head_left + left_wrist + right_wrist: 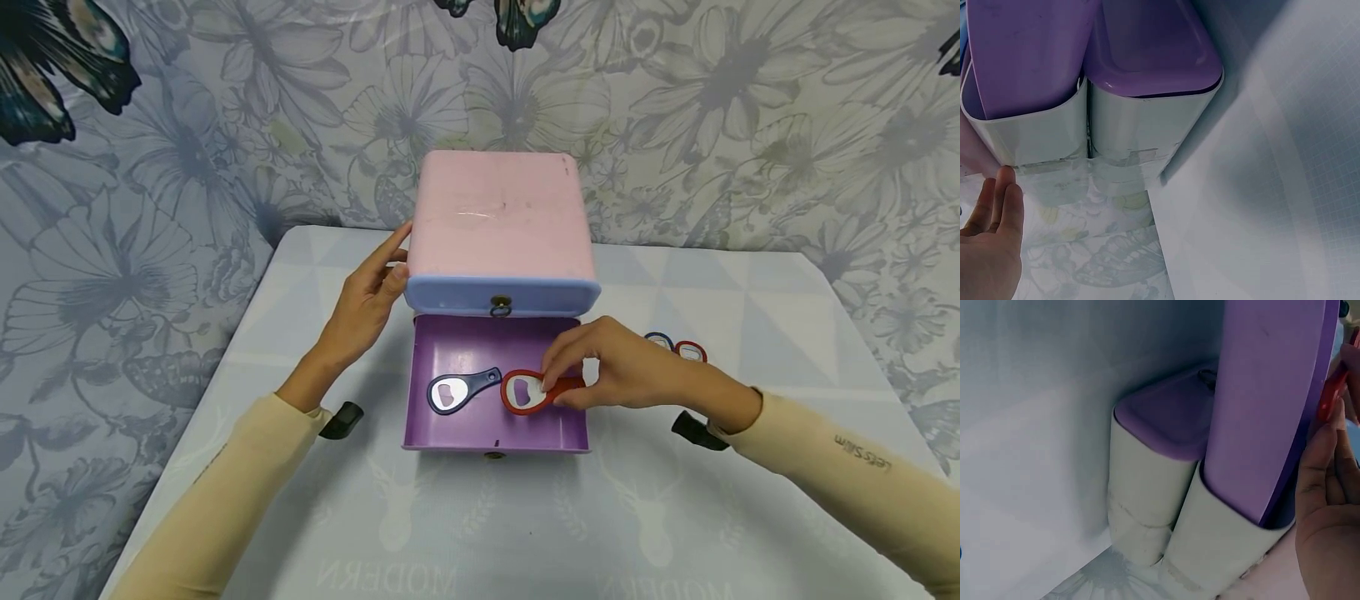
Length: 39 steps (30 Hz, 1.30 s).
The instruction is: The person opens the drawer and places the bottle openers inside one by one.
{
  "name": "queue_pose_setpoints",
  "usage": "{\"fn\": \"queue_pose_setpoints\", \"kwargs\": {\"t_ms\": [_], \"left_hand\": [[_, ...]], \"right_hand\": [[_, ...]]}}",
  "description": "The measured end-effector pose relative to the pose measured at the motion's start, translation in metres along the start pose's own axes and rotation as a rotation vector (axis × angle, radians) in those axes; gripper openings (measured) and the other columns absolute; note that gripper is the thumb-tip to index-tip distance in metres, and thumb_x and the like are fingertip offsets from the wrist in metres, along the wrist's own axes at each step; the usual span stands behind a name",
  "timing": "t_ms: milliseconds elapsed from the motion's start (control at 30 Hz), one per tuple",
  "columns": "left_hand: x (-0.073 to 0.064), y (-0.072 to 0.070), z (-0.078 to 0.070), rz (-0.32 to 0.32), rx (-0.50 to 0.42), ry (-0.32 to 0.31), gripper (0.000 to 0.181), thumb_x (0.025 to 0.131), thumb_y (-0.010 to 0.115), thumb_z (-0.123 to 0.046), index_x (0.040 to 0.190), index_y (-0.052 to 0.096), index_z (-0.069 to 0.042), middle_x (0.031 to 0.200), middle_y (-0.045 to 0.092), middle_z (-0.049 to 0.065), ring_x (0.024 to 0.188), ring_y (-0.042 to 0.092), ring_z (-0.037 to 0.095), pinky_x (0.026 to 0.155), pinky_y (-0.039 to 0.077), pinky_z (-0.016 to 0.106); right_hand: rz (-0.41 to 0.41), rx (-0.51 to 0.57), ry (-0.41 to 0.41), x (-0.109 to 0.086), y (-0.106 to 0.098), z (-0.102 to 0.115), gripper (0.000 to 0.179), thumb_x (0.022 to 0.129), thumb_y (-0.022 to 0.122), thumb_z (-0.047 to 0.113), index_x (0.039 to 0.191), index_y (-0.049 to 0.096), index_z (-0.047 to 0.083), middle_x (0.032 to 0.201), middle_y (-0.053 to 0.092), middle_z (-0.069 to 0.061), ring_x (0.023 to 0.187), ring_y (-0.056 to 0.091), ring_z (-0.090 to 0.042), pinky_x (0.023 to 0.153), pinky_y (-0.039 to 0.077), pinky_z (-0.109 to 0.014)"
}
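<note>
A small drawer box with a pink top (498, 217) stands on the table, its purple drawer (450, 337) pulled out toward me. My left hand (360, 304) rests against the box's left side, fingers extended; the left wrist view shows these fingers (1011, 206) beside the pale casing. Inside the drawer lies a dark blue bottle opener (471, 385). To its right, my right hand (626, 367) pinches a red bottle opener (525, 410) by the handle, within the drawer's outline. In the right wrist view the red opener shows partly at the drawer's edge; its contact with the floor is unclear.
On the table right of the box, partly behind my right hand, are a blue-rimmed item (659, 338) and a red-rimmed item (692, 350). Below the open drawer sits a second, shut purple drawer (1163, 425). A flower-patterned wall stands behind the table.
</note>
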<state>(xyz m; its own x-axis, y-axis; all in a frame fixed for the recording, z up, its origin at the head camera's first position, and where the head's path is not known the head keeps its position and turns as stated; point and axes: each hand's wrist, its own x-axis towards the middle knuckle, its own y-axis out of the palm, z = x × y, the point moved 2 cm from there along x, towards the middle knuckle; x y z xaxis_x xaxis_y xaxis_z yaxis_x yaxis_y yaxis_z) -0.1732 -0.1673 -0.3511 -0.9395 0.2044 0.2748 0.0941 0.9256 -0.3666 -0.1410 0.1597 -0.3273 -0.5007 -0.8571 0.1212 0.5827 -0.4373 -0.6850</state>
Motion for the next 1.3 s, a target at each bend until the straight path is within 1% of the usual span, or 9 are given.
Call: {"fn": "queue_pose_setpoints", "kwargs": {"t_ms": [67, 200, 367, 533, 800, 867, 1133, 1200, 1300], "left_hand": [[0.0, 0.0, 0.0, 0.0, 0.006, -0.001, 0.055, 0.104, 0.045, -0.051, 0.157, 0.03, -0.041, 0.136, 0.053, 0.011, 0.113, 0.059, 0.025, 0.094, 0.041, 0.043], [0.0, 0.0, -0.001, 0.001, 0.008, -0.002, 0.056, 0.104, 0.044, -0.053, 0.157, 0.03, -0.041, 0.137, 0.053, 0.012, 0.117, 0.059, 0.027, 0.097, 0.042, 0.047], [0.0, 0.0, -0.001, 0.002, 0.006, -0.005, 0.056, 0.104, 0.045, -0.053, 0.157, 0.03, -0.041, 0.138, 0.052, 0.014, 0.118, 0.058, 0.029, 0.101, 0.042, 0.05], [0.0, -0.001, 0.0, 0.002, 0.004, -0.006, 0.057, 0.104, 0.045, -0.052, 0.157, 0.03, -0.04, 0.138, 0.052, 0.014, 0.118, 0.058, 0.029, 0.101, 0.041, 0.05], [-0.001, -0.001, 0.0, 0.003, 0.012, -0.013, 0.054, 0.104, 0.045, -0.052, 0.156, 0.03, -0.044, 0.138, 0.052, 0.013, 0.114, 0.059, 0.028, 0.098, 0.041, 0.047], [-0.001, 0.0, 0.001, 0.004, 0.011, -0.013, 0.055, 0.104, 0.045, -0.052, 0.156, 0.029, -0.042, 0.138, 0.052, 0.013, 0.115, 0.058, 0.028, 0.098, 0.041, 0.047], [0.0, 0.0, 0.0, 0.001, 0.012, -0.008, 0.054, 0.105, 0.045, -0.051, 0.156, 0.03, -0.043, 0.137, 0.053, 0.013, 0.115, 0.059, 0.027, 0.098, 0.041, 0.047], [0.0, 0.0, 0.0, 0.002, 0.009, -0.006, 0.054, 0.104, 0.045, -0.051, 0.156, 0.03, -0.043, 0.137, 0.053, 0.013, 0.115, 0.059, 0.027, 0.098, 0.041, 0.047], [0.001, 0.0, 0.0, 0.002, 0.008, -0.004, 0.055, 0.104, 0.045, -0.053, 0.156, 0.03, -0.043, 0.137, 0.053, 0.013, 0.115, 0.059, 0.027, 0.099, 0.041, 0.047]], "right_hand": [[0.021, -0.031, -0.012, 0.004, 0.004, 0.001, 0.02, 0.081, 0.082, 0.007, 0.096, 0.079, 0.02, 0.102, 0.072, 0.007, 0.094, 0.066, -0.007, 0.075, 0.053, -0.027], [0.062, -0.087, 0.002, 0.01, 0.011, 0.0, 0.016, 0.083, 0.081, 0.009, 0.096, 0.079, 0.018, 0.101, 0.072, 0.007, 0.093, 0.066, -0.007, 0.076, 0.054, -0.028], [0.111, -0.142, 0.036, 0.015, 0.02, -0.001, 0.012, 0.085, 0.078, 0.008, 0.093, 0.079, 0.017, 0.096, 0.071, 0.009, 0.085, 0.063, -0.004, 0.073, 0.053, -0.024], [0.14, -0.184, 0.018, 0.019, 0.027, 0.002, 0.015, 0.084, 0.073, 0.003, 0.089, 0.078, 0.016, 0.091, 0.07, 0.008, 0.079, 0.06, -0.004, 0.067, 0.05, -0.02], [0.134, -0.278, -0.001, 0.021, 0.031, -0.001, 0.012, 0.083, 0.077, 0.005, 0.088, 0.077, 0.016, 0.09, 0.07, 0.007, 0.081, 0.059, -0.002, 0.072, 0.05, -0.02], [0.132, -0.305, -0.002, 0.022, 0.032, -0.001, 0.011, 0.082, 0.077, 0.006, 0.087, 0.077, 0.016, 0.089, 0.07, 0.007, 0.081, 0.059, -0.003, 0.072, 0.05, -0.021], [0.08, -0.51, 0.019, 0.024, 0.033, -0.002, 0.009, 0.084, 0.079, 0.011, 0.088, 0.077, 0.019, 0.093, 0.071, 0.008, 0.089, 0.064, -0.009, 0.076, 0.054, -0.03], [0.061, -0.522, 0.017, 0.023, 0.033, 0.0, 0.008, 0.084, 0.079, 0.012, 0.089, 0.078, 0.018, 0.095, 0.071, 0.007, 0.092, 0.065, -0.011, 0.079, 0.055, -0.031], [0.02, -0.488, 0.012, 0.021, 0.028, 0.004, 0.007, 0.084, 0.079, 0.012, 0.09, 0.078, 0.017, 0.096, 0.071, 0.007, 0.094, 0.065, -0.01, 0.082, 0.054, -0.031]]}}
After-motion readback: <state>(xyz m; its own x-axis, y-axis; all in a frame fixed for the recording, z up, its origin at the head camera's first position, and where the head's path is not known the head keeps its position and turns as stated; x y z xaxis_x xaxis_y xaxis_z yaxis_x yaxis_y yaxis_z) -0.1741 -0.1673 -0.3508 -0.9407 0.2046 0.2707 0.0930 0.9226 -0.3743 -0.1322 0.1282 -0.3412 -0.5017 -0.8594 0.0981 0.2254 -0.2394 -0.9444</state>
